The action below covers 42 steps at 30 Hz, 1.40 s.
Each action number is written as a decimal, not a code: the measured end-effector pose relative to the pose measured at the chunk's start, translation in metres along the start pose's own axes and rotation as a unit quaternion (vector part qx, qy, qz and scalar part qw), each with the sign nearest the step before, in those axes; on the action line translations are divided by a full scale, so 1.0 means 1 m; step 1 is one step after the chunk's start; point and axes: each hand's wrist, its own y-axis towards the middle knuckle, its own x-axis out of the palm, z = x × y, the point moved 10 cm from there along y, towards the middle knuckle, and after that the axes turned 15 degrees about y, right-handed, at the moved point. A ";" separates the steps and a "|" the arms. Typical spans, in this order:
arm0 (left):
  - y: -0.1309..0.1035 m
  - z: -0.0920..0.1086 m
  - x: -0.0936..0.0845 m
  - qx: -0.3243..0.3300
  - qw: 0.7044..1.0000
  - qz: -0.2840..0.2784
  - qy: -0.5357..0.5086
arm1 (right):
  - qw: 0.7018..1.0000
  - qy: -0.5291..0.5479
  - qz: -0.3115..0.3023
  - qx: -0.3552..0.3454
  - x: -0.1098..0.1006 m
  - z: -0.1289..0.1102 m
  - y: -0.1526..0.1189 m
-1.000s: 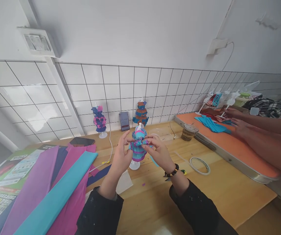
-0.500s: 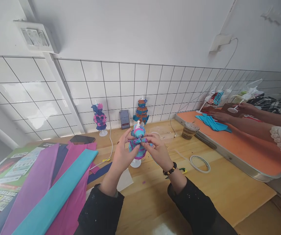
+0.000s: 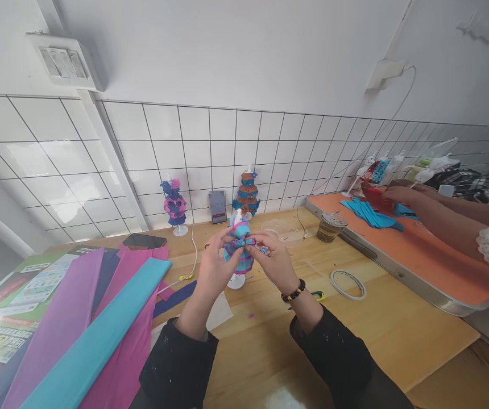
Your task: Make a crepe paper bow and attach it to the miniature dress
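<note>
A miniature dress form (image 3: 236,281) on a round white base stands upright on the table, clad in a turquoise crepe-paper dress (image 3: 240,267) with purple bands. At its waist sits a small turquoise-and-purple bow (image 3: 243,242). My left hand (image 3: 215,266) pinches the bow's left side between thumb and fingers. The other end is gripped by my right hand (image 3: 276,266), which has a beaded bracelet on the wrist. The fingers partly cover the dress's middle.
Folded crepe paper (image 3: 99,335) lies at the left. Two dressed forms, one blue-pink (image 3: 175,207) and one brown-teal (image 3: 247,196), flank a phone (image 3: 218,207) at the wall. Right are a tape roll (image 3: 348,284), cutter (image 3: 319,296), lidded cup (image 3: 331,226) and a co-worker's hands (image 3: 398,196) over an orange board (image 3: 432,261).
My hands keep hold of the bow, with barely any shift. At the right, the co-worker's hands have moved, and the white form held there is no longer in them; red material is now beneath.
</note>
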 end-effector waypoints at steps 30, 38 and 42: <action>0.001 -0.014 0.000 -0.036 0.994 0.013 -0.103 | 1.000 -0.003 0.002 -0.002 0.001 -0.001 0.004; 0.001 -0.012 0.001 -0.027 0.995 0.000 -0.091 | 1.000 0.001 0.012 0.011 -0.001 0.003 0.003; 0.002 -0.010 0.002 -0.024 0.995 -0.003 -0.095 | 1.000 -0.005 0.009 0.018 0.000 0.004 0.003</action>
